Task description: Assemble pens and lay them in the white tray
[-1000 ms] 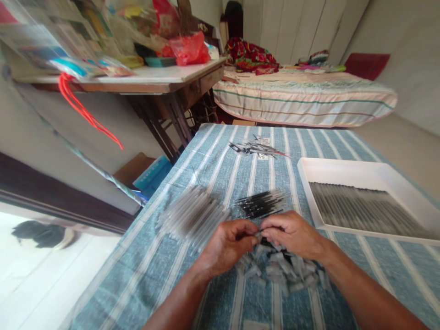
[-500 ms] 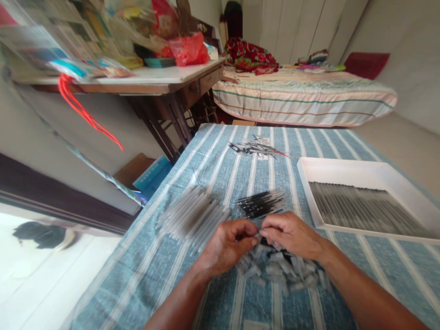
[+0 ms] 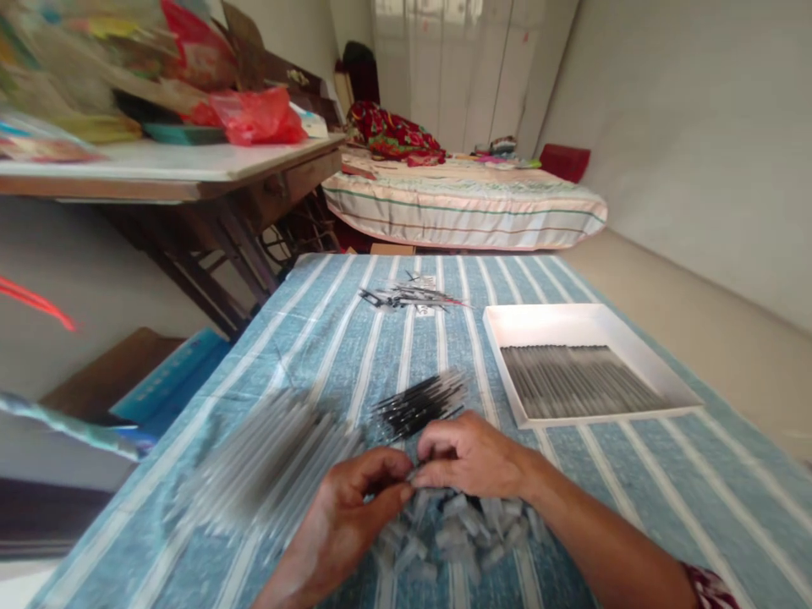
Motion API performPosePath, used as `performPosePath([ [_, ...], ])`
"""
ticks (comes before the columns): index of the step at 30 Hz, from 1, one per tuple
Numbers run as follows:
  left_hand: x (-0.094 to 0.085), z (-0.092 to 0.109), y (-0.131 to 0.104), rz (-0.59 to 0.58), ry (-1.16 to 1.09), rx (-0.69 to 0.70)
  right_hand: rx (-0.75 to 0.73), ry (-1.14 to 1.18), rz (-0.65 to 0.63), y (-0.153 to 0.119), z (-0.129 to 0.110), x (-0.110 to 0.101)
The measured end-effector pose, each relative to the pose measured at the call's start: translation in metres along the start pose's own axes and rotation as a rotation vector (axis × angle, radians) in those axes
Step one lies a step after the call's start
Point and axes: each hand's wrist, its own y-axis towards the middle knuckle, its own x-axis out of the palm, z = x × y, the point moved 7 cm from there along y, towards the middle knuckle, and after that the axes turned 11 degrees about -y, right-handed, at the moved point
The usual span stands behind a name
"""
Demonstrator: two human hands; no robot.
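Note:
My left hand (image 3: 359, 503) and my right hand (image 3: 479, 457) meet fingertip to fingertip over the table. Both are closed in a pinch on something small that the fingers hide and blur. Right below them lies a loose heap of short grey translucent caps (image 3: 466, 529). Just beyond the hands is a bundle of thin black refill-like sticks (image 3: 415, 406) with pale ends. To the left of my left hand, long grey translucent tubes (image 3: 272, 465) lie side by side in a broad pile.
A shallow white box (image 3: 549, 315) at the right holds a row of grey pen-like sticks (image 3: 571, 381). Farther back is a small scatter of thin black and clear pieces (image 3: 412, 296). A striped blue cloth (image 3: 330, 355) covers the table. Behind stand a cluttered desk (image 3: 254, 165) and a bed (image 3: 469, 207).
The view has swung to the right, so everything sits farther left in the picture. My hands stay pinched together over the caps, with hardly any change in their grip.

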Motion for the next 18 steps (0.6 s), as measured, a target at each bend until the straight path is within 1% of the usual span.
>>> performPosePath([
  [3,-0.001,-0.004,0.002,-0.013,0.016,0.003,-0.036,-0.023,0.015,0.001,-0.003,-0.003],
  [5,-0.002,-0.007,0.003,-0.020,0.030,0.013,-0.032,-0.059,0.030,0.002,-0.003,-0.004],
  [9,-0.005,-0.012,0.004,-0.015,0.051,0.025,-0.039,-0.011,0.048,0.003,-0.001,-0.005],
  [11,-0.005,-0.013,0.005,-0.009,0.072,0.022,-0.055,-0.033,0.038,0.003,-0.002,-0.004],
  [14,-0.004,-0.012,0.005,-0.004,0.085,0.020,-0.024,-0.102,0.043,0.003,-0.002,-0.006],
  [16,-0.005,-0.009,0.005,0.029,0.063,0.029,-0.013,-0.075,0.036,0.003,-0.002,-0.008],
  [18,-0.007,-0.005,0.004,0.057,0.034,0.027,-0.036,-0.041,0.018,0.003,-0.005,-0.007],
])
